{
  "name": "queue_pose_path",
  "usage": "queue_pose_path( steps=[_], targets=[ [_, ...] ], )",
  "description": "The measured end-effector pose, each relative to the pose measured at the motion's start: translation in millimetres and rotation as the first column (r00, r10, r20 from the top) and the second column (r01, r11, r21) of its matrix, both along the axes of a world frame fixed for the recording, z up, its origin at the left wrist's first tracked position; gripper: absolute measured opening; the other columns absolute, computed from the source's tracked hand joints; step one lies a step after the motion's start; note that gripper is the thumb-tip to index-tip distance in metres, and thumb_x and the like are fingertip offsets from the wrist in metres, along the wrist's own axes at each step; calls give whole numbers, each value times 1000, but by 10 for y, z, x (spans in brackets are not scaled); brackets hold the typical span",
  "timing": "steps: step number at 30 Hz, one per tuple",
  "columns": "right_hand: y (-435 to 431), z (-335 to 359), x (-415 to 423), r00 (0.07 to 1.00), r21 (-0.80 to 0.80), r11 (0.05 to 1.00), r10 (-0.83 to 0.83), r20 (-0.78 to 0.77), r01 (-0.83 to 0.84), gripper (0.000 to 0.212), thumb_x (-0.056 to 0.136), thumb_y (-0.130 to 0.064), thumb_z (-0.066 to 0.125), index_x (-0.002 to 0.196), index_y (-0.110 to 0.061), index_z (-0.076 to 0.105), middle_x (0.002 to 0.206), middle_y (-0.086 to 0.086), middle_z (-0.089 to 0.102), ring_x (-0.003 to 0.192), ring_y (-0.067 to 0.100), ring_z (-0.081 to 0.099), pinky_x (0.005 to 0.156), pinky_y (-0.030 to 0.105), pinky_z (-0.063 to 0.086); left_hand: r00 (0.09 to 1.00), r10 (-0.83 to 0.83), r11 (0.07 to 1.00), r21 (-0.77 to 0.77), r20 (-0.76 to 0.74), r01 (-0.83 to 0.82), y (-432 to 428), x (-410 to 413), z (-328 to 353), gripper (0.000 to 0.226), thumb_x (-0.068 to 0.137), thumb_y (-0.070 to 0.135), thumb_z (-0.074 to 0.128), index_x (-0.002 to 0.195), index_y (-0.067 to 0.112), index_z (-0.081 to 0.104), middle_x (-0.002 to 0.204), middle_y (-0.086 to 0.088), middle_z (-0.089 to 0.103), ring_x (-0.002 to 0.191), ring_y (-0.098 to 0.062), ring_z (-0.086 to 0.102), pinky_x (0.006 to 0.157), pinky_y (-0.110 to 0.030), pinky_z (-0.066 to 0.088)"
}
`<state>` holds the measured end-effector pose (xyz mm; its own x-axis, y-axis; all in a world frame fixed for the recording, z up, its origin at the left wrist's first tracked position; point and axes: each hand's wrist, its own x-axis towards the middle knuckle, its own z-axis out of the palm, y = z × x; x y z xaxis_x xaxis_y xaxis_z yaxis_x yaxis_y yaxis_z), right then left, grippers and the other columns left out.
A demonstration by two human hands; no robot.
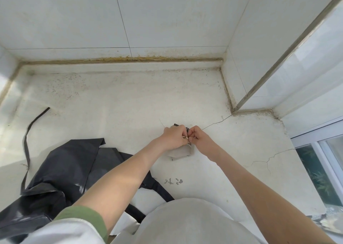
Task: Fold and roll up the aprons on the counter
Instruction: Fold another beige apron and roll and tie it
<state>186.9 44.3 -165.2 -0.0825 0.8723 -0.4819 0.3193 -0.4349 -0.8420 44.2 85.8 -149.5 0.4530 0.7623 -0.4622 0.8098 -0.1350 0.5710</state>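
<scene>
A small rolled-up apron bundle (pixel 179 152), grey-beige outside with a dark edge at its far end, lies on the white counter (pixel 120 102) near the middle. My left hand (pixel 175 138) and my right hand (pixel 199 137) meet right above it, fingers curled, pinching its thin strap between them. The bundle is mostly hidden under both hands. A black apron (pixel 61 171) lies crumpled at the near left of the counter, and its long black strap (pixel 27 141) trails off toward the far left.
Tiled walls close the counter at the back and on the right, with a wall corner (pixel 233 110) jutting in. A window frame (pixel 319 147) runs along the right edge. Cracks cross the counter's right side. Grey markings (pixel 173 181) sit near the front.
</scene>
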Motion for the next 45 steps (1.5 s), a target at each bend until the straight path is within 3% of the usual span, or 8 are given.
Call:
queue_pose_path(
  steps=[9,18,29,32,34,36,39,45],
  targets=[
    [80,37,-41,999,-178,983,-36,-2,35,23,99,-2,34,86,-14,48,65,4,41,43,10,27,37,17,18,991,-41,974,216,-126,68,-45,9,-109,22,90,25,53,106,10,50,106,-12,57,96,-30,52,69,-32,35],
    [135,142,50,992,-269,963,-30,-121,-4,25,100,-1,38,107,8,60,63,1,31,40,7,21,37,17,14,988,-30,988,156,149,7,-107,-90,-126,7,95,11,42,101,10,45,95,-4,61,90,-20,44,67,-33,37],
    [55,98,-88,990,-272,954,-139,-28,127,21,97,-1,42,78,-9,49,59,1,33,39,9,24,35,18,17,865,232,968,-19,446,-249,-166,-184,-201,26,88,2,60,72,18,48,87,-2,60,79,-12,53,72,-27,41],
    [47,53,-184,975,-254,945,-175,134,204,21,89,1,39,79,-11,53,60,6,50,42,18,40,40,23,33,830,308,943,-35,464,-331,-199,-218,-272,32,85,1,66,67,21,48,97,-7,58,88,-14,54,78,-29,41],
    [15,4,-166,958,-234,941,-196,208,244,22,84,-1,34,82,-10,54,61,7,59,52,30,62,58,40,53,830,350,919,11,434,-393,-192,-261,-304,35,83,6,69,64,26,49,97,2,50,91,-10,44,84,-27,33],
    [-41,-67,-74,942,-229,925,-254,220,303,19,86,-3,34,87,-7,53,61,7,60,68,38,69,72,54,56,850,405,891,64,337,-450,-168,-333,-326,35,82,13,72,61,31,49,100,8,42,99,-9,33,89,-27,27],
    [-72,-112,-10,930,-240,907,-298,214,346,18,88,-2,35,88,-4,52,58,9,58,64,38,68,74,52,56,850,414,899,-2,325,-437,-168,-388,-343,30,83,10,69,65,26,50,102,2,44,105,-16,39,89,-25,28],
    [-13,25,-73,907,-292,908,-367,-209,300,8,99,-4,42,93,-5,47,90,18,62,67,25,68,58,36,60,881,420,900,23,215,-435,48,-392,-273,24,89,13,61,73,20,45,94,-7,54,83,-16,48,63,-21,29]
  ],
)
